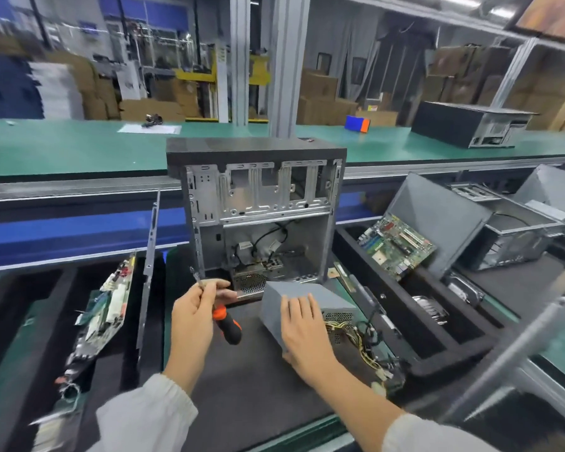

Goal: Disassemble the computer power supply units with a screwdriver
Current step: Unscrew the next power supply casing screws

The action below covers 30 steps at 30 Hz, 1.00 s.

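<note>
A grey power supply unit [302,296] lies on the black mat in front of me, its cable bundle [367,345] trailing to the right. My right hand [302,334] rests on top of it, fingers spread over the casing and thumb at its near side. My left hand [194,316] holds a screwdriver [224,316] with an orange and black handle, fingers curled round the shaft near its tip. An open computer case [258,216] stands upright just behind, with a perforated metal part [250,283] at its base.
A black tray [388,308] at the right holds a green motherboard [395,246] and a metal panel. Circuit boards [108,308] lie in a tray at the left beside an upright metal panel [149,272]. Another case [470,128] sits on the green conveyor [79,148] behind.
</note>
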Motion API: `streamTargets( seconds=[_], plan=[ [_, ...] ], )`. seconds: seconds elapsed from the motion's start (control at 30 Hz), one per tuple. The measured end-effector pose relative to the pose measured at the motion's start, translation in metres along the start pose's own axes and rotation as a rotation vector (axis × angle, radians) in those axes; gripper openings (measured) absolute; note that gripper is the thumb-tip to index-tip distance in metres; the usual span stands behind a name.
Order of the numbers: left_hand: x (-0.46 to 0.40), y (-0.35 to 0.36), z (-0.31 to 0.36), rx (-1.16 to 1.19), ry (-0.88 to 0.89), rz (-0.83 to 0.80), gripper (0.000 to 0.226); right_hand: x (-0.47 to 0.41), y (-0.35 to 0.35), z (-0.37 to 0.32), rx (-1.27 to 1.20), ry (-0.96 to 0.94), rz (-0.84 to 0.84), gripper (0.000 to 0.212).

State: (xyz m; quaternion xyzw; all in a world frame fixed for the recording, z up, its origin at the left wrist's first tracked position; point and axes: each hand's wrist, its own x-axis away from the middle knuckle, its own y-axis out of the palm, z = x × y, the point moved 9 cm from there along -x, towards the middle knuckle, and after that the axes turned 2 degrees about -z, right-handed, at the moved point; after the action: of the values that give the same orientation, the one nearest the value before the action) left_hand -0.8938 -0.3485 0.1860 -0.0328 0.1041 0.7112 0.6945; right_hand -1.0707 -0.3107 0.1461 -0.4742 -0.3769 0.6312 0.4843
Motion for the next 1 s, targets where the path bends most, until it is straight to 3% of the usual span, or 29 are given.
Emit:
streamTargets(
  seconds=[0.13,0.2,0.3,0.5,0.6,0.83,0.9,1.0],
  plan=[
    [-0.002,-0.015,-0.001,0.003,0.007,0.017,0.029,-0.003,0.010,-0.020,0.040,-0.117,-0.036,0.114],
    [-0.003,-0.020,-0.003,0.005,0.013,0.028,0.029,0.001,0.011,-0.029,0.097,-0.261,0.002,0.099],
    [-0.007,-0.022,-0.006,0.005,0.021,0.039,0.029,0.014,0.007,-0.045,0.155,-0.529,0.148,0.056],
    [-0.018,-0.023,-0.009,-0.087,0.054,0.055,0.028,0.024,0.024,-0.056,0.188,-0.785,0.225,0.050],
    [-0.022,-0.020,-0.012,-0.132,0.071,0.020,0.031,0.037,0.043,-0.037,0.194,-0.783,0.243,0.059],
    [-0.044,0.037,-0.049,-0.679,0.059,-0.280,0.026,0.050,0.062,0.017,0.054,-0.675,-0.086,0.101],
    [-0.052,0.058,-0.065,-0.813,0.061,-0.393,0.024,0.054,0.058,0.014,-0.112,-0.623,-0.116,0.088],
    [-0.060,0.081,-0.094,-1.036,0.041,-0.573,0.035,0.050,0.041,-0.003,-0.270,-0.491,-0.026,0.059]
  ],
)
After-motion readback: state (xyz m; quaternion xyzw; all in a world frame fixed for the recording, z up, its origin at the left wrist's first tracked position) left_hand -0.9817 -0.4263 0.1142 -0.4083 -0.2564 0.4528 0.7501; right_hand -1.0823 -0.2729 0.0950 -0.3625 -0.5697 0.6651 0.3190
